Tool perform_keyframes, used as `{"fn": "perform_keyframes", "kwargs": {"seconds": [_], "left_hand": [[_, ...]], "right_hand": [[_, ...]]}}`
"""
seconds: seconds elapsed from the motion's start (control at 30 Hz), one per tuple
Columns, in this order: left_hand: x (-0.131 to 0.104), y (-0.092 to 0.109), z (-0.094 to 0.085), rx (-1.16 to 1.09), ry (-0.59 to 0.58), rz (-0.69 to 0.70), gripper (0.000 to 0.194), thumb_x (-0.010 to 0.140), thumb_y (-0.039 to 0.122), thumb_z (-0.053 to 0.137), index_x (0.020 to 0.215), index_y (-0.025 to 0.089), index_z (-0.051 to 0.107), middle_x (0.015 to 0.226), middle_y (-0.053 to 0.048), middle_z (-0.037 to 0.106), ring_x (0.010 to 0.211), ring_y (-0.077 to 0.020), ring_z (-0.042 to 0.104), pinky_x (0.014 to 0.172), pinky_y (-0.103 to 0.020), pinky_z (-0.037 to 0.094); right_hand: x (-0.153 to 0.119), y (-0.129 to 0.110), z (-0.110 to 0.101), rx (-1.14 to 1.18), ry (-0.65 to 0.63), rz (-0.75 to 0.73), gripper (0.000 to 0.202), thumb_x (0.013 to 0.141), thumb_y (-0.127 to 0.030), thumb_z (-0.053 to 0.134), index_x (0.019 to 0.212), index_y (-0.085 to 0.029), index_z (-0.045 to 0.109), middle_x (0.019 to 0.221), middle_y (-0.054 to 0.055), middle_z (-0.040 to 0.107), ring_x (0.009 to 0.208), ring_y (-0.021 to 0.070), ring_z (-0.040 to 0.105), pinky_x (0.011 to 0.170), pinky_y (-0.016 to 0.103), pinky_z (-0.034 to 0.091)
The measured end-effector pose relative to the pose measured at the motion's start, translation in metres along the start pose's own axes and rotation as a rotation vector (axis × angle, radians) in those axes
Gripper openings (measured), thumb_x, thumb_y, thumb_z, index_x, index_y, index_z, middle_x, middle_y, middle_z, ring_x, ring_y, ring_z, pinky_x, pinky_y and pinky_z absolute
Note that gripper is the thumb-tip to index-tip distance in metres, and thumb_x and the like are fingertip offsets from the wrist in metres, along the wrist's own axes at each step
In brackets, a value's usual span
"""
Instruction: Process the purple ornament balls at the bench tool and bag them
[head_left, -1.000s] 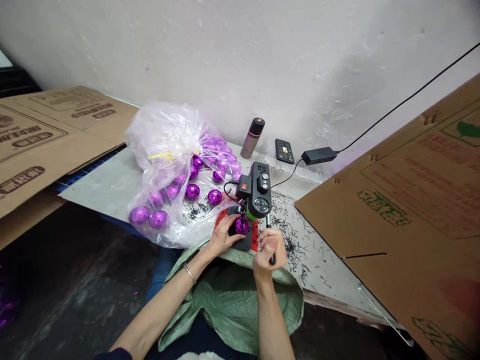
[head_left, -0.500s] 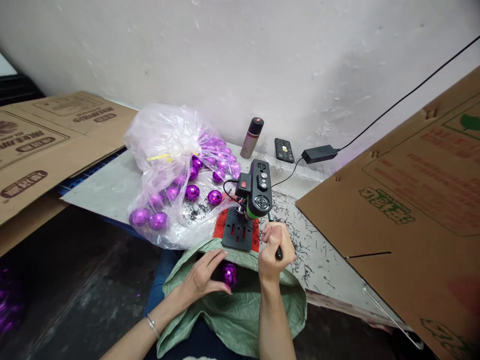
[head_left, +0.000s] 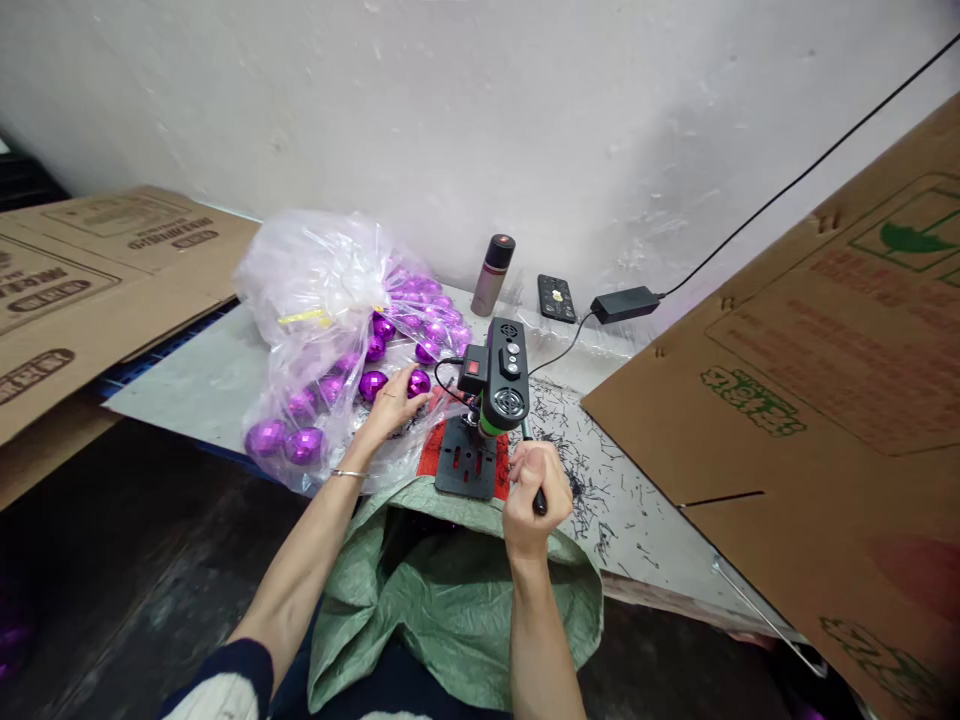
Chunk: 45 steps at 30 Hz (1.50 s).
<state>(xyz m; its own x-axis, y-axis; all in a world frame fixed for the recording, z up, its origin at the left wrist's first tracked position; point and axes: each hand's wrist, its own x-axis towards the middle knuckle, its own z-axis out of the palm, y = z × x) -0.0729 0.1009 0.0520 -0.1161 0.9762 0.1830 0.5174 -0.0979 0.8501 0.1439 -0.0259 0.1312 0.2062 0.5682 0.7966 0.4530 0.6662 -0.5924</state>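
Two-handed — curling left hand (head_left: 396, 403) round purple ball (head_left: 420, 382), nine o'clock of machine (head_left: 508, 378), grip unclear — clamping right hand (head_left: 535, 485) round five-o'clock lever (head_left: 540, 503), presumably for leverage.

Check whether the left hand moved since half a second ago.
Yes. Against the machine, the left hand went forward from over the sack to a purple ball.

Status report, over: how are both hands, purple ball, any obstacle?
Left hand at purple ball, firm grip unclear. Right hand closed on black handle. Plastic bag near left hand, may snag.
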Motion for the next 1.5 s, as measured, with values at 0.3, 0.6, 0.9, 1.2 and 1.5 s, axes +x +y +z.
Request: {"fn": "perform_keyframes", "kwargs": {"seconds": [0.3, 0.6, 0.9, 1.2, 1.5], "left_hand": [[-0.107, 0.027, 0.017, -0.642, -0.061, -0.209, 0.079, 0.070, 0.055, 0.089, 0.135, 0.019, 0.062, 0.130, -0.013, 0.073, 0.116, -0.0274, 0.072, 0.105, -0.042, 0.057], [-0.112, -0.004, 0.075, -0.165, -0.082, 0.200, 0.069, 0.081, 0.056, 0.084, 0.136, 0.019, 0.063, 0.127, -0.016, 0.075, 0.120, -0.0341, 0.071, 0.108, -0.053, 0.054], [-0.102, -0.003, 0.084, -0.019, -0.063, 0.403, 0.065, 0.088, 0.051, 0.079, 0.140, 0.019, 0.059, 0.126, -0.015, 0.074, 0.119, -0.0331, 0.072, 0.105, -0.052, 0.057], [-0.103, -0.008, 0.092, -0.071, -0.031, 0.428, 0.063, 0.089, 0.046, 0.080, 0.142, 0.020, 0.058, 0.128, -0.016, 0.073, 0.122, -0.0329, 0.070, 0.107, -0.053, 0.056], [-0.103, -0.007, 0.092, -0.064, -0.043, 0.418, 0.064, 0.088, 0.051, 0.079, 0.140, 0.019, 0.059, 0.127, -0.015, 0.073, 0.119, -0.0330, 0.071, 0.105, -0.053, 0.057]], "right_hand": [[0.000, 0.000, 0.002, 0.022, 0.029, 0.010, 0.035, 0.103, -0.009, 0.044, 0.070, -0.022, 0.048, 0.067, -0.003, 0.051, 0.065, 0.0110, 0.053, 0.061, 0.028, 0.039], [-0.002, 0.001, -0.003, -0.059, -0.012, 0.004, 0.033, 0.103, -0.013, 0.044, 0.072, -0.022, 0.050, 0.068, -0.002, 0.054, 0.064, 0.0122, 0.054, 0.060, 0.030, 0.040], [-0.002, 0.000, -0.004, -0.044, -0.013, -0.002, 0.033, 0.102, -0.011, 0.044, 0.072, -0.022, 0.049, 0.068, -0.002, 0.053, 0.066, 0.0127, 0.055, 0.062, 0.030, 0.042], [-0.023, 0.019, 0.002, -0.072, 0.020, -0.074, 0.034, 0.105, -0.015, 0.040, 0.072, -0.023, 0.047, 0.069, -0.002, 0.054, 0.064, 0.0123, 0.055, 0.061, 0.029, 0.042], [-0.043, 0.038, 0.011, -0.064, 0.092, -0.119, 0.038, 0.107, -0.022, 0.034, 0.071, -0.023, 0.047, 0.071, -0.002, 0.053, 0.062, 0.0124, 0.054, 0.066, 0.031, 0.046]]}}
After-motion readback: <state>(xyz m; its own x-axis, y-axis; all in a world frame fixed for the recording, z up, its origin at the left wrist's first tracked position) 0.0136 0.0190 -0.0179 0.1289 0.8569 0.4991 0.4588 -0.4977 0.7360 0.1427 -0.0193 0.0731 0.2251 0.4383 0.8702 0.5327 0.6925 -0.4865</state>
